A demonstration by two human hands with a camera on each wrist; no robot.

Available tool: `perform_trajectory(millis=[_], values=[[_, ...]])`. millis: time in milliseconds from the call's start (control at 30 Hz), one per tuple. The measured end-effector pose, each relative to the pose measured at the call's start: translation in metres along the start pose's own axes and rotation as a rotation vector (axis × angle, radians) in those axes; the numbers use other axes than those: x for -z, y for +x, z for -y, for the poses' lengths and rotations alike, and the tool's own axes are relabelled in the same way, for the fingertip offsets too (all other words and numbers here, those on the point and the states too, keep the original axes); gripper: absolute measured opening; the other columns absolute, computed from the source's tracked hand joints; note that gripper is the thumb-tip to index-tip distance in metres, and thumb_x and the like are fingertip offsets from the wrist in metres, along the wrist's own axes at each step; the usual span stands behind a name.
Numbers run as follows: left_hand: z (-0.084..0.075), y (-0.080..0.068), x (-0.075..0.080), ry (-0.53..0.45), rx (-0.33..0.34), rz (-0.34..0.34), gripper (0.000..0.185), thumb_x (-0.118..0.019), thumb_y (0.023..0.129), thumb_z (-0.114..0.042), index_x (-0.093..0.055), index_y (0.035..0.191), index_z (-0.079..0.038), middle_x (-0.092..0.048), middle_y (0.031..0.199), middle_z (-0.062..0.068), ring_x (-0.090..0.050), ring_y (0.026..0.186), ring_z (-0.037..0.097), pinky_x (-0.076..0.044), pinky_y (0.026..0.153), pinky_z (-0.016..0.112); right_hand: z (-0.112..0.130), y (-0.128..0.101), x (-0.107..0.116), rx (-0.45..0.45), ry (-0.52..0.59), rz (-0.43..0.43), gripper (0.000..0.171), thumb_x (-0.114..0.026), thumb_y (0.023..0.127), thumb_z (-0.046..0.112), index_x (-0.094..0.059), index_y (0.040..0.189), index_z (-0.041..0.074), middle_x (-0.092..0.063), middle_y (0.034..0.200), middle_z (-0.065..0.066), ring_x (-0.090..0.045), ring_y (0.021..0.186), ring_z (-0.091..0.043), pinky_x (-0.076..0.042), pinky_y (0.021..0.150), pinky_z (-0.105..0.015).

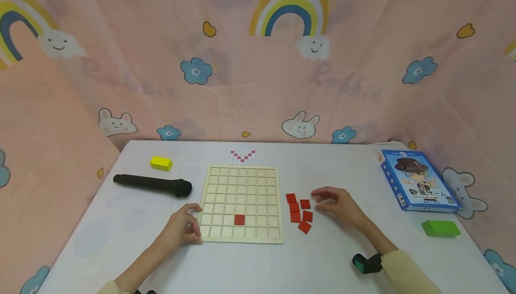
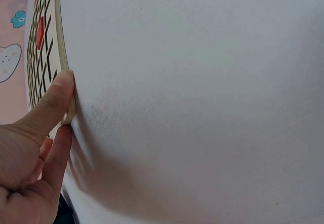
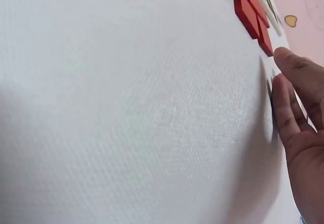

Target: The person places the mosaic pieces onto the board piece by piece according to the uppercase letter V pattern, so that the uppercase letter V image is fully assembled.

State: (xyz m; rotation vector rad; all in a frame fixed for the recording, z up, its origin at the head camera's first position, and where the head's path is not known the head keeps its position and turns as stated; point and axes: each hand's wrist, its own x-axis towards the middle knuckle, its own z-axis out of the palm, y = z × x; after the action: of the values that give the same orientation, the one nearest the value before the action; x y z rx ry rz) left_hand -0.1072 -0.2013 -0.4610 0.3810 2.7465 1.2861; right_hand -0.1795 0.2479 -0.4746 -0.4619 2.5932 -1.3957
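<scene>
Left hand: the left hand [image 1: 183, 226] rests on the table [image 1: 258, 267] at the near left corner of the wooden grid board [image 1: 242, 204]; the left wrist view shows thumb and forefinger touching the board's edge [image 2: 65, 67].
Left grip: fingers loosely curled, thumb pressed against the board's rim; nothing is lifted.
Right hand: the right hand [image 1: 338, 204] lies on the table just right of the loose red tiles [image 1: 300, 213].
Right grip: fingers relaxed and slightly spread, holding nothing; fingertips [image 3: 286, 62] sit just beside the nearest tile.
Board: lies flat at table centre; one red tile [image 1: 239, 219] sits in a cell of the second row from the near edge, near the middle.
Loose tiles: six red squares clustered between the board and the right hand, off the board.
Pattern card: a small red-and-white grid card [image 1: 242, 155] lies just beyond the board's far edge.
Other items: black microphone [image 1: 153, 184] and yellow block [image 1: 161, 163] at left; blue game box [image 1: 417, 179] and green block [image 1: 440, 228] at right.
</scene>
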Motion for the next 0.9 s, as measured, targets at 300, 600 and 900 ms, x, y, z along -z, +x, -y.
perform_trajectory(millis=[300,600,900], values=[[0.002,0.002,-0.001,0.026,0.001,0.000,0.030,-0.088,0.052,0.003,-0.061,0.055,-0.010,-0.055,0.119,0.014,-0.055,0.102,0.032,-0.057,0.067,0.019,-0.010,0.017,-0.003,0.018,0.046,0.120,0.033,-0.074,0.084,0.012,-0.066,0.114,0.004,-0.067,0.105,-0.010,-0.059,0.088,-0.022,-0.055,0.080,-0.015],[0.002,0.002,-0.001,0.026,0.017,0.003,0.030,-0.088,0.053,0.003,-0.061,0.056,-0.010,-0.054,0.120,0.014,-0.055,0.102,0.031,-0.057,0.069,0.020,-0.010,0.020,-0.003,0.008,0.046,0.118,0.029,-0.075,0.083,0.010,-0.067,0.111,0.004,-0.066,0.100,-0.009,-0.058,0.083,-0.020,-0.056,0.075,-0.016],[0.002,0.002,-0.001,0.026,0.011,0.008,0.030,-0.087,0.053,0.005,-0.061,0.056,-0.010,-0.054,0.120,0.015,-0.057,0.096,0.028,-0.057,0.067,0.019,-0.013,0.016,-0.005,0.000,0.032,0.047,0.030,-0.074,0.085,0.016,-0.068,0.112,0.005,-0.068,0.099,-0.008,-0.062,0.083,-0.017,-0.055,0.077,-0.015]])
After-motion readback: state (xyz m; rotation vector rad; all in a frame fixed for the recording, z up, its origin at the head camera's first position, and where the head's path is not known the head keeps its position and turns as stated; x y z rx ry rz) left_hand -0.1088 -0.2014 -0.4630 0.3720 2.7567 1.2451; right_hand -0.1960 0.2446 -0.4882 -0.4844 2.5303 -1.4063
